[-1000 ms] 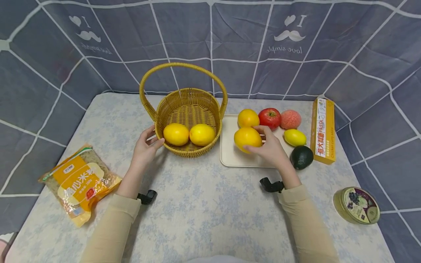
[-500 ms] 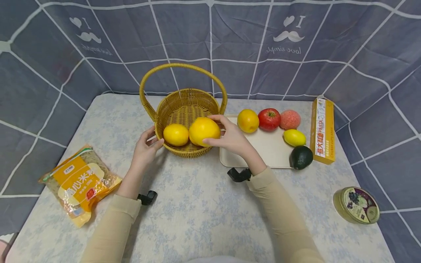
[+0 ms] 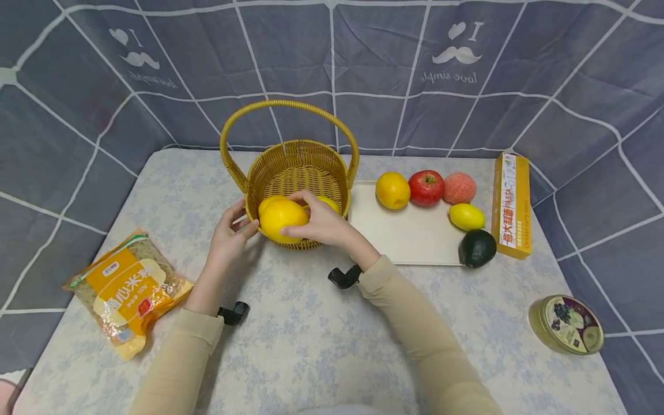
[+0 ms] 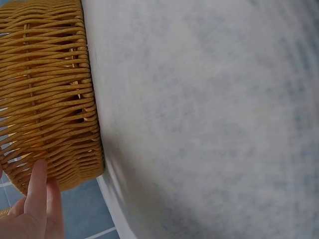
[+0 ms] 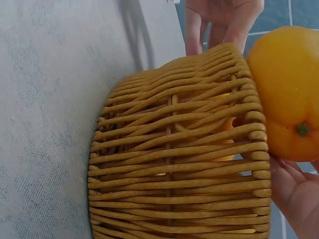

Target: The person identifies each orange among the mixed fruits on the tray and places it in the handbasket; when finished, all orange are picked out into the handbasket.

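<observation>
My right hand (image 3: 324, 222) holds an orange (image 3: 282, 220) over the front left rim of a wicker basket (image 3: 295, 151). Its stem end shows in the right wrist view, where the orange (image 5: 289, 94) sits close beside the rim. Behind the orange and the hand, two yellow fruits (image 3: 331, 203) lie in the basket, mostly hidden. My left hand (image 3: 231, 230) rests against the basket's left outer wall, its thumb near the rim. In the left wrist view, extended fingers (image 4: 37, 191) touch the weave.
Right of the basket, a cream tray (image 3: 410, 242) bears another orange (image 3: 392, 190). Around its right side lie a red apple-like fruit (image 3: 426, 188), a pink fruit (image 3: 460, 188), a lemon (image 3: 467, 217) and an avocado (image 3: 477, 248). Farther out are a pasta box (image 3: 512, 204), a tin (image 3: 566, 324) and a grain bag (image 3: 129, 288).
My right hand has carried the orange leftward from the tray, across the basket's right side, to its front left rim. My left hand has stayed against the basket.
</observation>
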`<state>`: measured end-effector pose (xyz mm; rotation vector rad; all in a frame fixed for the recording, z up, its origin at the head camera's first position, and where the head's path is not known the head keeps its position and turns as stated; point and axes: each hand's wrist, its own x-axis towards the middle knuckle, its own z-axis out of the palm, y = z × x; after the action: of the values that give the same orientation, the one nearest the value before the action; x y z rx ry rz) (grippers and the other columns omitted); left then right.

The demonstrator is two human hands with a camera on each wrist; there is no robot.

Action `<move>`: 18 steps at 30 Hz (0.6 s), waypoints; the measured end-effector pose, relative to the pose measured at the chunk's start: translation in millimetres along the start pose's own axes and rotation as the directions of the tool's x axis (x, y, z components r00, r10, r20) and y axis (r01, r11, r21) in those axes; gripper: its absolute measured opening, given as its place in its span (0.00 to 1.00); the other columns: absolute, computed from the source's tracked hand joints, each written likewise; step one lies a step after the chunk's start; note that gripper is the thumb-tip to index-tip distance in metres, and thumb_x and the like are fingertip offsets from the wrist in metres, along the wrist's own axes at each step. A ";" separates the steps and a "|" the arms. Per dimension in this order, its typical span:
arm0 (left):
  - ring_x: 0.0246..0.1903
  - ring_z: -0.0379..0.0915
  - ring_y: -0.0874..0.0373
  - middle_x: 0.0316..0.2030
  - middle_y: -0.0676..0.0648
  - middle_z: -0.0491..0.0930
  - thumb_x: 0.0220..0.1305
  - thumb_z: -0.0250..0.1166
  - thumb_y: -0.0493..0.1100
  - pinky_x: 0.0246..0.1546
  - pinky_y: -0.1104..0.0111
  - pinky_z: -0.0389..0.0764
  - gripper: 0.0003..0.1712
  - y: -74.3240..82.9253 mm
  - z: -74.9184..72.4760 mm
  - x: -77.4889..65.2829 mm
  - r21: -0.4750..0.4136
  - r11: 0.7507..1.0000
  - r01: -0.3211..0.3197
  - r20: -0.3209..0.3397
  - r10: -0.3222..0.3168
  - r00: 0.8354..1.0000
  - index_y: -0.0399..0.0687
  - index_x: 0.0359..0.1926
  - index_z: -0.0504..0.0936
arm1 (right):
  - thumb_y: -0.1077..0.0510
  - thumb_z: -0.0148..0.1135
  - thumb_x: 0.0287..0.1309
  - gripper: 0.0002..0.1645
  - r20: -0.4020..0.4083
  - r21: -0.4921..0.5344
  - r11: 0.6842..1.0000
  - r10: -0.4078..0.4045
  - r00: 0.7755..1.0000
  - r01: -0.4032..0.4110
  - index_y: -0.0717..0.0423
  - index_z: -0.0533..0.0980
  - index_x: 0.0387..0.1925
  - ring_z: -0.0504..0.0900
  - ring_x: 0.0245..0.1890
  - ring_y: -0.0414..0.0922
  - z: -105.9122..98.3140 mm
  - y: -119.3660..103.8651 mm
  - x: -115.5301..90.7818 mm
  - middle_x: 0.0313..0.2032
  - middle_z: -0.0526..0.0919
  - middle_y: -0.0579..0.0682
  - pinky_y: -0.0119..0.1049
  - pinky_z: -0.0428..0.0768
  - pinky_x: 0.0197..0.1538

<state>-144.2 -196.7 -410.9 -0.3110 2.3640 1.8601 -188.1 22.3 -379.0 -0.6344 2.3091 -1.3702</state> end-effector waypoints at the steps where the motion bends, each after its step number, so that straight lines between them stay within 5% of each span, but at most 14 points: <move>1: 0.66 0.57 0.50 0.69 0.45 0.53 0.66 0.58 0.43 0.60 0.58 0.71 0.40 -0.4 0.1 0.3 -0.007 1.000 -0.002 0.002 0.002 1.000 0.55 0.73 0.48 | 0.44 0.69 0.46 0.42 0.003 -0.013 1.000 0.002 1.000 -0.002 0.48 0.62 0.62 0.73 0.52 0.45 0.7 0.1 1.0 0.57 0.69 0.47 0.37 0.77 0.50; 12: 0.65 0.58 0.50 0.69 0.44 0.54 0.67 0.57 0.43 0.59 0.58 0.72 0.39 -2.9 1.7 1.2 -0.010 1.000 -0.009 -0.008 0.009 1.000 0.54 0.73 0.48 | 0.44 0.61 0.53 0.42 0.015 -0.055 0.998 0.035 0.999 -0.034 0.49 0.56 0.65 0.71 0.52 0.45 9.8 4.4 11.4 0.62 0.64 0.50 0.40 0.75 0.52; 18: 0.66 0.57 0.48 0.70 0.44 0.52 0.68 0.56 0.41 0.60 0.56 0.70 0.39 5.4 3.2 -2.7 -0.019 1.000 0.001 -0.002 -0.001 1.000 0.53 0.73 0.47 | 0.43 0.63 0.50 0.44 -0.029 -0.147 0.989 -0.036 0.999 0.031 0.50 0.56 0.65 0.70 0.53 0.46 14.3 5.6 12.7 0.61 0.62 0.51 0.42 0.74 0.54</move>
<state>-143.0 -192.2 -406.0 -0.3167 2.3484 1.8839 -192.0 7.3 -391.7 -0.7038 2.4515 -1.2410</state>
